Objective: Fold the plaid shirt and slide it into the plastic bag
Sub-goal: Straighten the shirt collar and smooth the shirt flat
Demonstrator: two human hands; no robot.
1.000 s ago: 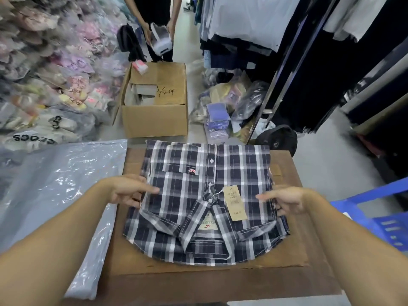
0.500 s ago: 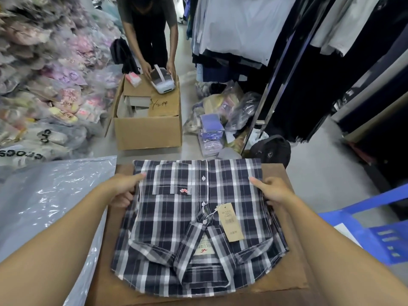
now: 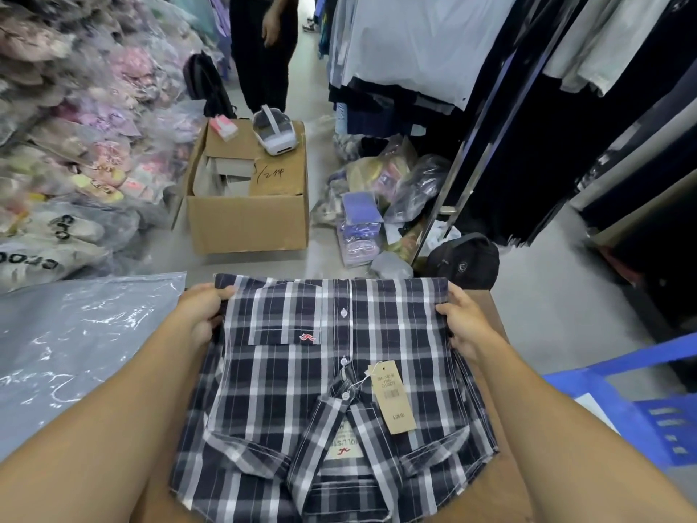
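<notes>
The folded navy-and-white plaid shirt (image 3: 301, 390) lies on a brown table (image 3: 486, 303), collar toward me, with a tan price tag (image 3: 392, 398) on its front. My left hand (image 3: 201, 311) grips the shirt's far left corner. My right hand (image 3: 462, 320) grips its far right corner, fingers curled under the edge. A clear plastic bag (image 3: 75, 345) lies flat to the left of the shirt, beside my left forearm.
A cardboard box (image 3: 247, 220) stands on the floor beyond the table, a white headset (image 3: 273, 132) on its flap. A person (image 3: 264, 47) stands behind it. Bagged goods (image 3: 75, 145) pile at left, a clothes rack (image 3: 452, 183) at right, a blue crate (image 3: 641, 405) near right.
Both hands slid from the shirt's sides up to its far corners and took hold. The person beyond set the headset on the box and stood up.
</notes>
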